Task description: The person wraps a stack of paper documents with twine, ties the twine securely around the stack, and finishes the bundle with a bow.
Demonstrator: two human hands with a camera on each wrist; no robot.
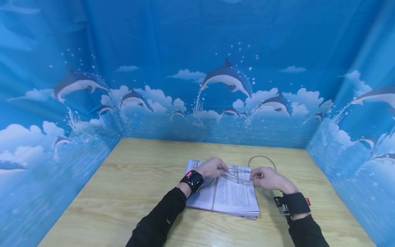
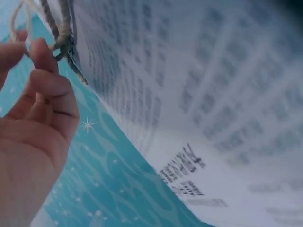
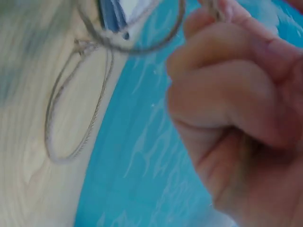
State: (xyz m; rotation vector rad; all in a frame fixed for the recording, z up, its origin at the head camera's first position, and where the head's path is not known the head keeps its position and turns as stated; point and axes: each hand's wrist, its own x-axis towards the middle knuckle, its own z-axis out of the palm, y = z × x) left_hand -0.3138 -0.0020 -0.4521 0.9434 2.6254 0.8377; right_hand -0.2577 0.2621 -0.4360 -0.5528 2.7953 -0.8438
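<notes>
A stack of newspapers (image 1: 236,199) lies on the table, with a strand of beige twine (image 1: 214,193) running down over its top sheet. My left hand (image 1: 211,168) is above the upper middle of the stack and pinches the twine (image 2: 64,28) between thumb and fingertips, as the left wrist view shows. Over the stack's right edge my right hand (image 1: 268,177) grips twine too, its fingers curled in the right wrist view. Strands stretch between the two hands. A loose loop of twine (image 3: 49,118) lies on the table beyond the right hand.
The wooden table (image 1: 132,178) extends around the stack. Blue curtains (image 1: 172,41) printed with dolphins and clouds stand along its back, left and right sides.
</notes>
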